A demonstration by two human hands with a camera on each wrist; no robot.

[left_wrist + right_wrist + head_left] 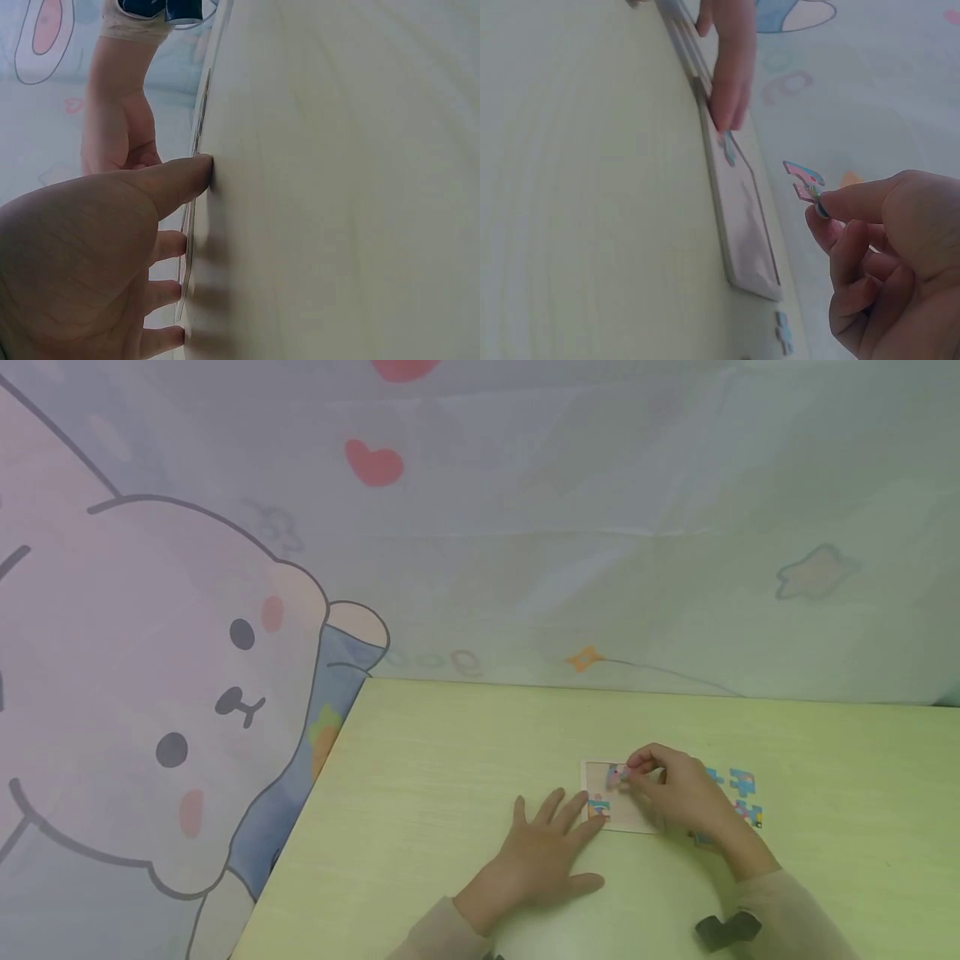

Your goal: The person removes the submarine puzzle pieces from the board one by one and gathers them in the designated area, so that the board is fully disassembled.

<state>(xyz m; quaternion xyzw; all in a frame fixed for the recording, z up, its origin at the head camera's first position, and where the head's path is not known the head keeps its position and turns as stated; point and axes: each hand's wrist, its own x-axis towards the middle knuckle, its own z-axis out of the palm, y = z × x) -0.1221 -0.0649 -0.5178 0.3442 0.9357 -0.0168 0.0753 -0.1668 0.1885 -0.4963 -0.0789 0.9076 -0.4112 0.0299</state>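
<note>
My right hand (678, 789) pinches a small pink-and-blue jigsaw piece (804, 181) between thumb and forefinger, with the other fingers curled beneath. In the head view this piece overlaps the upper part of a shallow puzzle tray (634, 823). Spread flat, my left hand (543, 852) rests with its fingertips at the tray's left side. Another jigsaw piece (599, 810) lies inside the tray at its lower left, close by the left fingers. Seen from the left wrist, the left thumb (184, 180) reaches down to the tabletop.
Several loose jigsaw pieces (742, 782) lie on the table right of the tray, some partly covered by the right hand and wrist. The pale yellow-green table (450, 752) meets a printed curtain (562, 568) at its back and left edges.
</note>
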